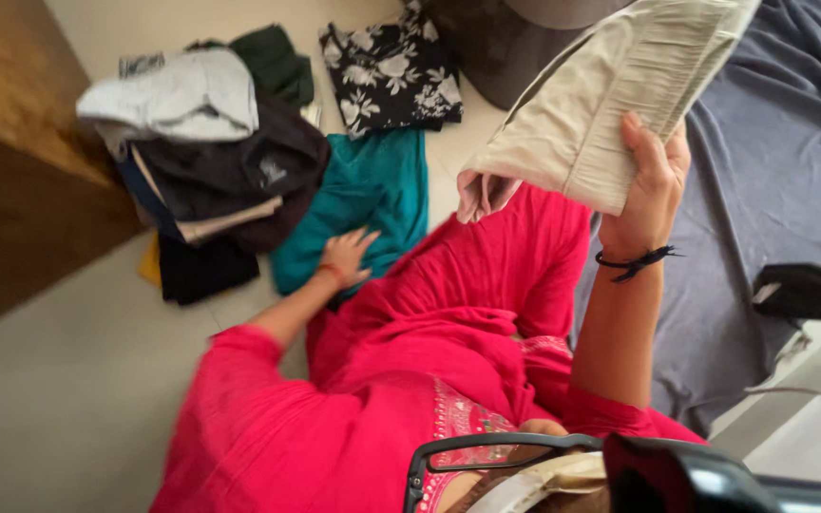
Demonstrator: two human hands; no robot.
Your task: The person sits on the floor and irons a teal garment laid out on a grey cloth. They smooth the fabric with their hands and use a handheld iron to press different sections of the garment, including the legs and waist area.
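The right hand (pixel 653 185) was raised and clenched on a folded cream garment (pixel 610 104), thumb across its lower edge, a black band (pixel 634 261) around the wrist. The cream garment hung in the air above the person's lap, tilted up toward the top right corner of the view, over a grey sheet (pixel 772 180) spread on the floor. The left hand (pixel 344 256) lay released, fingers spread flat, on a teal garment (pixel 363 199) on the pale floor (pixel 68 380). Just beside the teal garment, toward the wooden furniture (pixel 11 142) at the left edge, sat a heap of folded clothes (pixel 211 161), grey on top, dark ones beneath. Beyond the teal piece lay a black floral garment (pixel 391 76), touching it. The person wore a red dress (pixel 448 332). A dark flat object (pixel 805 290) rested near the sheet's right edge.
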